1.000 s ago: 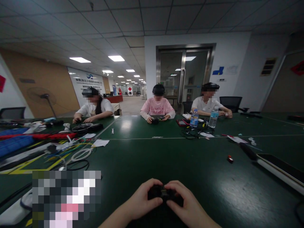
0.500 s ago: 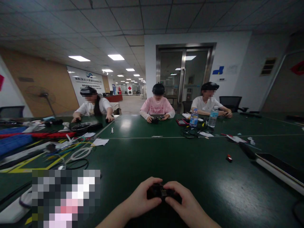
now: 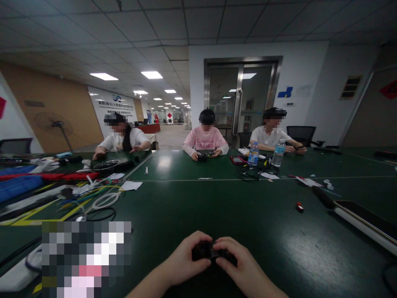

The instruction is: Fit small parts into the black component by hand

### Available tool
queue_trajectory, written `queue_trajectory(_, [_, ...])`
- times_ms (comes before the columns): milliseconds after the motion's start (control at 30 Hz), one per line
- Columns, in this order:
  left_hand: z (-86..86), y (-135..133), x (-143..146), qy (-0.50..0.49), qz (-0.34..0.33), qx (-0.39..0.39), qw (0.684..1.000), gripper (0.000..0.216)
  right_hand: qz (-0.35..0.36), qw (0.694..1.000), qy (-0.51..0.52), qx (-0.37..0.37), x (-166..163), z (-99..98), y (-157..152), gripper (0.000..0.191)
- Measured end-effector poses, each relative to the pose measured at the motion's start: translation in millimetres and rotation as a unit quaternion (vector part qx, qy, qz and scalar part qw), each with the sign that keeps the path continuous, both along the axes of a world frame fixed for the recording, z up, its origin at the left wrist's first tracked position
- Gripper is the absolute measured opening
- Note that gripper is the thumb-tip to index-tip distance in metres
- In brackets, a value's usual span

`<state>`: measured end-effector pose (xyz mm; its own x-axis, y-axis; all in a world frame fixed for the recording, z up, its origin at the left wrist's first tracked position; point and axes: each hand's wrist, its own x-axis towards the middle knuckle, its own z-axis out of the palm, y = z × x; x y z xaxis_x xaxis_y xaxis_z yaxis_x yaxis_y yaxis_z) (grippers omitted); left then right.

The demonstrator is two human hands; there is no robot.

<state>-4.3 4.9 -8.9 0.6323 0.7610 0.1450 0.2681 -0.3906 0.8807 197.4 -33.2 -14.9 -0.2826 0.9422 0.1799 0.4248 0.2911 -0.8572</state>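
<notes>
Low in the head view, just over the dark green table (image 3: 173,207), a small black object (image 3: 204,251) sits between my hands; its kind I cannot make out. My left hand (image 3: 190,254) is closed around its left end, thumb below and fingers above. On the other end, my right hand (image 3: 237,258) grips in the same way. Fingers cover much of the object, and its middle shows dark between my fingertips.
Left lie coiled white cable (image 3: 105,201), loose wires, a blue bin (image 3: 20,188) and a pixelated patch. A small red item (image 3: 299,207) and a flat device (image 3: 366,223) lie right. Bottles (image 3: 253,155) stand farther back. Three people wearing headsets sit across.
My hands and the black object hardly move. Across the table, the person at left has lifted a hand off a small dark item, and the person at right has shifted their hands slightly.
</notes>
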Motion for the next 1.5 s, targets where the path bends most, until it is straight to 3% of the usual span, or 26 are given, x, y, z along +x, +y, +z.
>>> queue_trajectory(100, [-1.4, 0.0, -0.1, -0.015, -0.005, -0.006, 1.000, 0.046, 0.000, 1.000, -0.001, 0.001, -0.3, 1.7, -1.2, 0.021])
queue_trajectory(433, [-5.1, 2.6, -0.1, -0.069, -0.036, 0.042, 0.996, 0.023, -0.006, 1.000, -0.005, 0.006, -1.6, 6.4, -2.4, 0.021])
queue_trajectory(933, [-6.3, 2.3, -0.8, -0.022, -0.012, 0.035, 0.999, 0.030, -0.013, 1.000, -0.010, -0.001, -1.9, 8.2, -2.6, 0.028])
queue_trajectory(1500, [-4.5, 1.6, 1.9, -0.041, -0.023, 0.040, 0.998, 0.024, -0.021, 1.000, -0.009, 0.006, -3.0, 6.7, -2.7, 0.026])
